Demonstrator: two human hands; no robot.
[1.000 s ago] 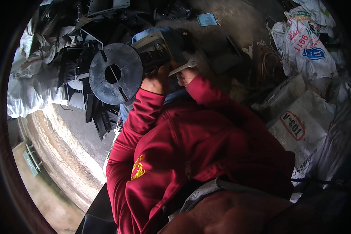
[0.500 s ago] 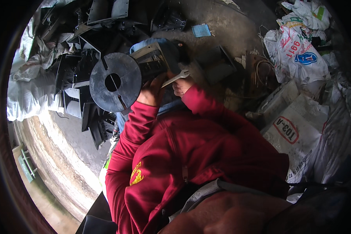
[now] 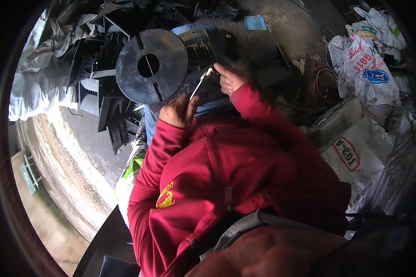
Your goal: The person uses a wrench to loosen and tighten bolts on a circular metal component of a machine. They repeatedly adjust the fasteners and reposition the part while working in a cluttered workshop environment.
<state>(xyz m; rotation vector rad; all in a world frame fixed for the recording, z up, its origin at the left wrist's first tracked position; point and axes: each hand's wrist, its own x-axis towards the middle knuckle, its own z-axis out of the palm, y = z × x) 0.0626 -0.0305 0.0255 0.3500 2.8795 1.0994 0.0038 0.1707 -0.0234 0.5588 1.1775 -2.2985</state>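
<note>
My left hand (image 3: 178,111) is closed around the lower end of a metal wrench (image 3: 198,87) that points up and to the right. My right hand (image 3: 231,79) is at the wrench's upper end, fingers curled and thumb against the forefinger; whatever is pinched there is too small to make out. Just beyond my left hand is a dark grey round plate (image 3: 129,69) with a central hole and two narrow slots. It belongs with, or lies against, a dark bracket-like frame (image 3: 201,46) over my jeans-covered lap; the join is hidden.
Several black metal brackets (image 3: 108,108) are heaped at the left and far side. A black angled part (image 3: 268,69) lies right of my right hand. White printed sacks (image 3: 363,154) line the right side. A blue paper (image 3: 255,22) lies on the far floor.
Both hands have drawn back from the frame, and the wrench now stands steeper between them. The round plate appears farther up and larger. The whole view has shifted slightly.
</note>
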